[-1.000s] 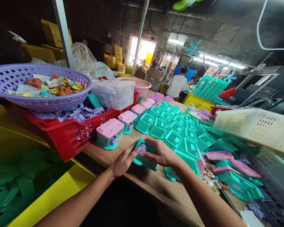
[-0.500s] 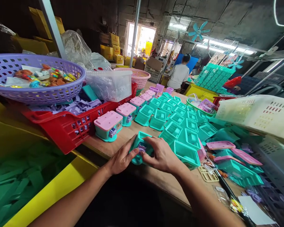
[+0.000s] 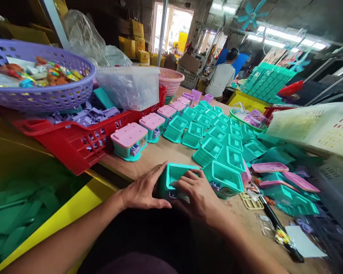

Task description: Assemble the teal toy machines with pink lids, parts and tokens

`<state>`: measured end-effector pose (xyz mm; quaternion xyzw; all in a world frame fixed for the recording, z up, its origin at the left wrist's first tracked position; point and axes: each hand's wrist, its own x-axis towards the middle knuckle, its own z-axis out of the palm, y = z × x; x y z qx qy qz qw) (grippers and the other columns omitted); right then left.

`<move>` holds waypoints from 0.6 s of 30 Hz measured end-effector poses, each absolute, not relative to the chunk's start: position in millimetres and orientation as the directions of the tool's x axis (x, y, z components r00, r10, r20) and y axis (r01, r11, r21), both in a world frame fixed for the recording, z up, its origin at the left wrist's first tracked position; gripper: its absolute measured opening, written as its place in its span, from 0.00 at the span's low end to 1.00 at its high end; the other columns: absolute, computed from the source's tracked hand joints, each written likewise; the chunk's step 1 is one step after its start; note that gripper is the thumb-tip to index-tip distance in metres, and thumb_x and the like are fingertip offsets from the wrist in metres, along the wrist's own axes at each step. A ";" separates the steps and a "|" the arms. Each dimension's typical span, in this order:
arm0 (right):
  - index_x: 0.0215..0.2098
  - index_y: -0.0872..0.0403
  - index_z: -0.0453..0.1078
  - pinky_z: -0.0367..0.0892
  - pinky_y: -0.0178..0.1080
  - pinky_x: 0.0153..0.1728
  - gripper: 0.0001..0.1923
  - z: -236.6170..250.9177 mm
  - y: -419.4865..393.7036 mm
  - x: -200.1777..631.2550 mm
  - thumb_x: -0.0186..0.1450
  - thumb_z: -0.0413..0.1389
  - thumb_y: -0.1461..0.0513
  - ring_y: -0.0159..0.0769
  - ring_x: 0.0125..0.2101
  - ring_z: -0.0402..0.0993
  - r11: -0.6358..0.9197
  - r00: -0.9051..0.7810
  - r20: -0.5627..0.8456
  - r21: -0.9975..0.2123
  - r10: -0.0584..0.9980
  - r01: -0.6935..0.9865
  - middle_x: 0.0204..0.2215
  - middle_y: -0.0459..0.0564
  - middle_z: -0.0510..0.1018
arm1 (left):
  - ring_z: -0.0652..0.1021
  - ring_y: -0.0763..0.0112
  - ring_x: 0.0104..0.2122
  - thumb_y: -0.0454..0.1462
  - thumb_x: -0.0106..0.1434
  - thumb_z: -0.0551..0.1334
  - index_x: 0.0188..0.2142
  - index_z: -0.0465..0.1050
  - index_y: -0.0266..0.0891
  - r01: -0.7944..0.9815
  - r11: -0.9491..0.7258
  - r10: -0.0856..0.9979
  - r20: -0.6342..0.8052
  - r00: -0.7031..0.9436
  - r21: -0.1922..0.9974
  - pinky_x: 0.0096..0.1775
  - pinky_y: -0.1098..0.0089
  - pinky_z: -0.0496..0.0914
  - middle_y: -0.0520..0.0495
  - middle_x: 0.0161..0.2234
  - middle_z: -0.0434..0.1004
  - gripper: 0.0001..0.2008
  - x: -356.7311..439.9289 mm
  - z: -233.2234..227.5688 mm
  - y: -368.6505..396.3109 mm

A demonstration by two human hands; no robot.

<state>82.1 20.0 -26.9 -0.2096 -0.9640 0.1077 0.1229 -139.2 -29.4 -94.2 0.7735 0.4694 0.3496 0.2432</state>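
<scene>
**Open teal housing in hand at bench edge; lidded units few, open units many**

Nearest the camera, both hands close on one teal plastic housing (image 3: 175,182) at the front edge of the wooden bench (image 3: 171,154). The left hand (image 3: 143,190) lies flat against its left wall, fingers extended; the right hand (image 3: 196,194) curls over the near rim, fingertips inside the cavity. The housing is box-shaped, open-topped, glossy moulded plastic, with a small purple part (image 3: 173,195) showing low on its near face.

Just to its right stands a second open housing (image 3: 224,179). Beyond, to the left, a row of finished units (image 3: 129,140) carries flat pink lids (by my count about five, the farther ones unclear). The field of open teal housings (image 3: 217,140) is far larger, so I judge most of the work is outstanding. Loose pink lids (image 3: 270,167) lie at right.

Further left, a red slotted crate (image 3: 74,146) holds purple parts; a purple perforated basket (image 3: 42,97) sits above it. At the far end, a person (image 3: 223,78) sits facing away.
</scene>
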 end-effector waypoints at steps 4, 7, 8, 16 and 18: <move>0.54 0.54 0.65 0.56 0.49 0.51 0.21 -34.2 4.4 96.5 0.66 0.58 0.53 0.40 0.40 0.70 0.899 -0.875 0.237 -0.233 0.422 0.371 0.37 0.50 0.78 | 0.66 0.45 0.61 0.55 0.47 0.72 0.67 0.46 0.35 0.613 -0.461 0.887 0.348 0.303 0.641 0.61 0.51 0.62 0.30 0.62 0.62 0.57 -128.4 -96.6 -35.6; 0.53 0.55 0.65 0.57 0.48 0.53 0.20 -39.7 -7.6 101.3 0.66 0.58 0.54 0.39 0.40 0.72 0.908 -0.846 0.332 -0.181 0.418 0.378 0.36 0.50 0.79 | 0.69 0.46 0.58 0.52 0.48 0.72 0.65 0.48 0.36 0.625 -0.496 0.865 0.404 0.296 0.603 0.59 0.51 0.65 0.31 0.58 0.66 0.53 -117.3 -98.3 -43.7; 0.51 0.54 0.65 0.57 0.48 0.54 0.19 -42.4 -12.3 102.7 0.66 0.58 0.55 0.39 0.39 0.72 0.907 -0.828 0.371 -0.161 0.421 0.389 0.35 0.49 0.79 | 0.69 0.46 0.58 0.51 0.49 0.72 0.65 0.48 0.36 0.625 -0.513 0.853 0.431 0.295 0.588 0.59 0.50 0.65 0.31 0.57 0.66 0.52 -114.2 -98.4 -46.3; 0.44 0.53 0.69 0.61 0.46 0.56 0.10 -68.8 -36.5 125.7 0.64 0.60 0.61 0.38 0.42 0.75 0.905 -0.673 0.633 -0.109 0.382 0.411 0.37 0.51 0.80 | 0.63 0.45 0.63 0.41 0.60 0.66 0.67 0.42 0.40 0.490 -0.710 0.697 0.600 0.393 0.505 0.60 0.43 0.63 0.32 0.62 0.60 0.43 -102.8 -94.8 -52.8; 0.42 0.51 0.68 0.64 0.45 0.54 0.08 -72.7 -35.1 128.6 0.64 0.60 0.62 0.37 0.40 0.76 0.911 -0.644 0.675 -0.106 0.360 0.399 0.36 0.49 0.80 | 0.62 0.44 0.63 0.41 0.60 0.65 0.67 0.41 0.41 0.488 -0.701 0.707 0.592 0.387 0.519 0.59 0.42 0.64 0.32 0.62 0.60 0.43 -101.8 -95.2 -53.5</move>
